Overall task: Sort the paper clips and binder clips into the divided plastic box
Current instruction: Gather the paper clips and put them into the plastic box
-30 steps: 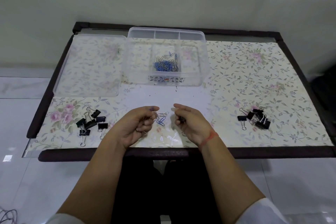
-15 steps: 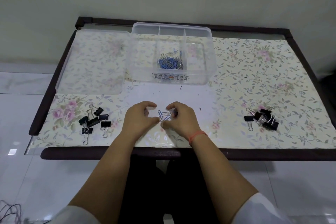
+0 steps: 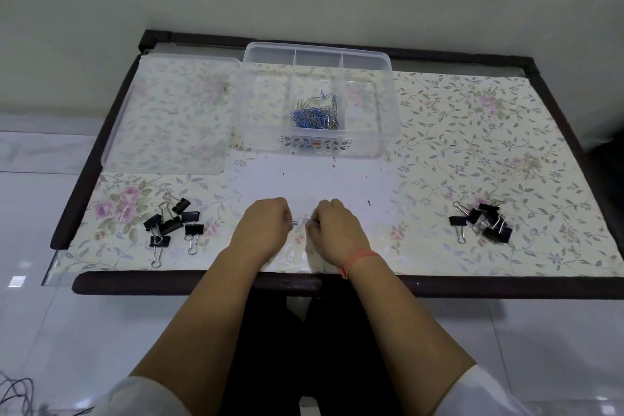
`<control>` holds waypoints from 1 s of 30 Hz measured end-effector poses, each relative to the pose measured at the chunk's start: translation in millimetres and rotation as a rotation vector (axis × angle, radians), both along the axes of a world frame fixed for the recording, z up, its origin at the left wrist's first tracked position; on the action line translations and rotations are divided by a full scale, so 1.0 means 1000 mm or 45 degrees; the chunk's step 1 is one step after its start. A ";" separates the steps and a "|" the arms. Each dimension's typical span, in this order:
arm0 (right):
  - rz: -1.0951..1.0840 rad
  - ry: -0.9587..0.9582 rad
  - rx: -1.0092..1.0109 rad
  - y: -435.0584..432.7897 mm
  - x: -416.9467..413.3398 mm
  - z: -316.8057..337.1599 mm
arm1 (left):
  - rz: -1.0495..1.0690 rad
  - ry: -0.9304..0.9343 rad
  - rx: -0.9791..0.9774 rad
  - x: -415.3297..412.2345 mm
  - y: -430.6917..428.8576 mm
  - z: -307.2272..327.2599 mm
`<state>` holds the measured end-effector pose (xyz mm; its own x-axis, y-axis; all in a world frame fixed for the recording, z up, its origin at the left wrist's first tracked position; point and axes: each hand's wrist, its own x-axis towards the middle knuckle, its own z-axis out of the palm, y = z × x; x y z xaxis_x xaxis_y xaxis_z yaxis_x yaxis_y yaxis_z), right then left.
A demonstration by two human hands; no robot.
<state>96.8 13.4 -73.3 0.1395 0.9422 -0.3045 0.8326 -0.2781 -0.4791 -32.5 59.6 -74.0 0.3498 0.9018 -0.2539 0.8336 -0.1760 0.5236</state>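
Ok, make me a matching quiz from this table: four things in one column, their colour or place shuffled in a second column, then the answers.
Things:
1. heap of paper clips
2. lid
3. wristband
4. binder clips

Colour or place:
A. orange
B. black
C. lying flat, left of the box
D. in the box's middle section

Pairs: 1-D, 2-C, 3-A, 4-B.
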 end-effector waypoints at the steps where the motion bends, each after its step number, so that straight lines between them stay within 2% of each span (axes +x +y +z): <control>1: -0.071 0.080 0.019 0.000 0.003 0.002 | 0.017 -0.030 -0.013 -0.001 -0.001 0.001; 3: -0.276 0.393 0.043 -0.001 0.011 0.008 | 0.092 -0.172 -0.063 -0.002 -0.002 0.008; 5: -0.502 0.856 0.003 -0.005 0.020 0.016 | 0.238 -0.414 -0.175 -0.004 -0.002 0.017; 7: -0.633 1.300 -0.054 -0.008 0.027 0.023 | 0.378 -0.629 -0.374 -0.007 -0.002 0.027; 9: -0.748 1.635 -0.097 -0.007 0.031 0.024 | 0.444 -0.803 -0.669 -0.010 -0.003 0.034; 12: -0.850 1.942 -0.149 -0.005 0.034 0.026 | 0.456 -1.118 -1.063 -0.012 -0.004 0.039; 16: -0.773 2.139 -0.164 -0.005 0.036 0.029 | 0.463 -1.326 -1.242 -0.013 -0.003 0.039; 19: -0.767 2.010 -0.143 -0.005 0.036 0.027 | 0.561 -1.484 -1.322 -0.014 0.000 0.035; 23: -0.873 1.585 -0.057 -0.003 0.033 0.025 | 0.660 -1.573 -1.342 -0.016 0.002 0.031; 25: -0.762 1.168 0.022 -0.004 0.029 0.021 | 0.755 -1.359 -1.161 -0.014 0.003 0.026; 27: -0.543 0.753 0.124 -0.005 0.026 0.016 | 0.719 -0.902 -0.771 -0.012 0.001 0.022; 28: -0.448 0.617 0.150 -0.005 0.024 0.013 | 0.649 -0.693 -0.547 -0.012 -0.001 0.020; 30: -0.301 0.442 0.140 -0.005 0.023 0.009 | 0.464 -0.434 -0.227 -0.011 -0.003 0.018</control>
